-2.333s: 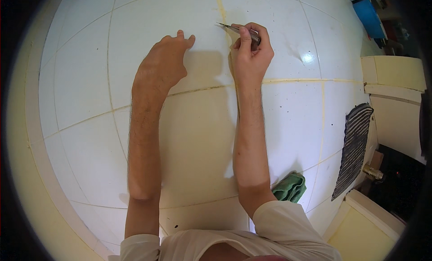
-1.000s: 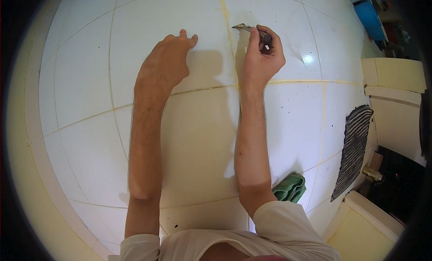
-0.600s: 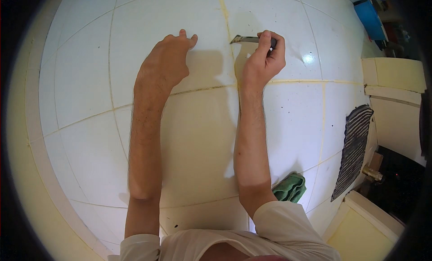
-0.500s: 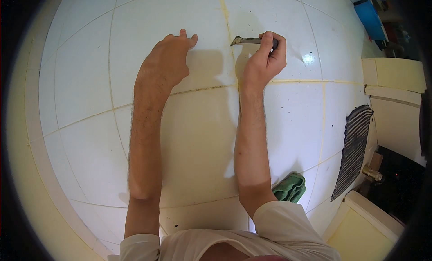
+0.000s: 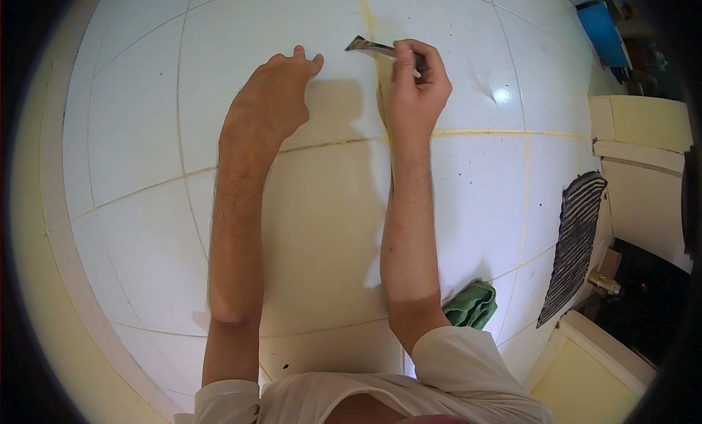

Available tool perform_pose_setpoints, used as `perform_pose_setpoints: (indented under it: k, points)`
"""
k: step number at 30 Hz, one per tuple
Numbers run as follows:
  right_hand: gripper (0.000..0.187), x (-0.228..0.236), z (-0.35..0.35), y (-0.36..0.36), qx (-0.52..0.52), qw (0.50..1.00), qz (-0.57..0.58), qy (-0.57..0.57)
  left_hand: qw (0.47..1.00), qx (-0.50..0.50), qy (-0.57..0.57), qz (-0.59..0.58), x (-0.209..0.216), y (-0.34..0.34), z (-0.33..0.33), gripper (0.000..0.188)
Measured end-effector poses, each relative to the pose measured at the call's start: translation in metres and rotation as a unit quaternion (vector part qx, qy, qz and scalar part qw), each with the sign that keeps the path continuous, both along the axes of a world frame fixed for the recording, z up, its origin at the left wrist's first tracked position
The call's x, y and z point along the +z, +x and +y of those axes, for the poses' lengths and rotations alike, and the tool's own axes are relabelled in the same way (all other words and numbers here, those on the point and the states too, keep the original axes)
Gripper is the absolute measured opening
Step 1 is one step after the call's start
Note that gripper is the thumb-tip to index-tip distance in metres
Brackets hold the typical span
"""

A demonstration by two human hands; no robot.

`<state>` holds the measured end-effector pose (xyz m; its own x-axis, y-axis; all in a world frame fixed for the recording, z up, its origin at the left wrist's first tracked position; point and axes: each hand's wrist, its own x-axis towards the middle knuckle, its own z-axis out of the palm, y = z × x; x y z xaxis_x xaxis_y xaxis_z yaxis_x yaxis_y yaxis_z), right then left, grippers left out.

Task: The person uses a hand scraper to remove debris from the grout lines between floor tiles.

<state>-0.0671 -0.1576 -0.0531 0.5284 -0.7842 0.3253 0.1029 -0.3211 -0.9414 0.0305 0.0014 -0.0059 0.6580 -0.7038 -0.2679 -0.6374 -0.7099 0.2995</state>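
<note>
My right hand (image 5: 418, 79) grips a small scraper (image 5: 376, 47) by its dark handle. Its narrow metal shank widens into a flared, stained tip, which points left. The tip lies over white floor tile, just left of a yellowish grout line (image 5: 371, 22); whether it touches the tile I cannot tell. To the left, my left hand (image 5: 272, 95) leans on the tiles with fingers apart and nothing in it. Some of its fingers are hidden behind the back of the hand. Between my forearms runs a darker grout line (image 5: 322, 145).
A folded green cloth (image 5: 472, 305) lies beside my right elbow. At the right sits a black-and-grey striped mat (image 5: 574, 248), next to a doorway with a metal fitting (image 5: 605, 283). A blue container (image 5: 603, 33) stands at the far right. Along the left runs a pale wall (image 5: 33, 205).
My right hand has shifted slightly left and away from me, carrying the scraper tip from the grout line onto the tile left of it. The left hand has barely moved.
</note>
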Motion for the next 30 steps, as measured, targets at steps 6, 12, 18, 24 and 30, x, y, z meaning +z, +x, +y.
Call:
perform_pose_setpoints:
  k: [6, 12, 18, 24, 30]
  points:
    - [0.013, 0.007, 0.007, -0.001, 0.009, 0.999, -0.031, 0.027, 1.000, 0.003, -0.007, 0.007, -0.003, 0.001, -0.003, 0.088]
    - [0.009, 0.003, -0.004, -0.003, -0.095, 0.990, -0.046, -0.094, 1.000, 0.012, 0.001, 0.015, -0.007, 0.001, -0.006, 0.087]
    - [0.011, 0.003, -0.002, 0.000, -0.067, 0.992, -0.059, -0.092, 1.000, -0.004, -0.007, -0.002, -0.001, -0.001, -0.002, 0.087]
    - [0.019, 0.002, 0.000, 0.002, 0.001, 0.996, -0.088, -0.004, 1.000, 0.008, -0.003, 0.011, 0.000, 0.001, 0.000, 0.087]
    - [0.028, 0.007, 0.002, 0.000, -0.002, 0.997, -0.080, -0.002, 1.000, -0.007, -0.006, -0.006, -0.001, 0.000, 0.000, 0.088]
